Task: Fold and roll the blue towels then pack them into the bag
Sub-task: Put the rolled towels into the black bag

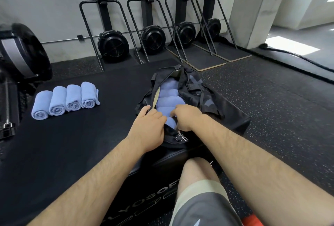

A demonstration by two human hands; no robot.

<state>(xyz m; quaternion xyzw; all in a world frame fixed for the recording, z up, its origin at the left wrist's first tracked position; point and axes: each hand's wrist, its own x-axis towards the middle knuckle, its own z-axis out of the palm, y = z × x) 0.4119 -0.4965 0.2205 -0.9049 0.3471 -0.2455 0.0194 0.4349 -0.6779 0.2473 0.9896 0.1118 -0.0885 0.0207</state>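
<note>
A: So, where do I stand with the bag [213, 99]?

B: It lies unzipped in front of my knee [197, 169], mouth up. Four rolled towels [167, 97] show side by side inside, filling the opening from its far end to the near one.

A: And my hands?

B: Both are at the near end of the bag. My left hand [150, 126] lies on the left lip, fingers fairly straight and together, pressing the fabric outward; I judge that keeps the mouth wide. My right hand [186, 117] is curled down over the nearest roll in the bag, fingertips tucked into the towel. Whether they pinch it or only push it down, I cannot tell; they are half hidden.

A: Why side by side?

B: Likely so each roll wedges its neighbour and none unrolls.

A: What is left?

B: Left of the bag, well apart on the mat [81, 135], four more rolls [65, 99] wait in a touching row, spiral ends toward me, within my left hand's reach. The zip pull [180, 136] hangs at the bag's near end, just beside my wrists.
</note>
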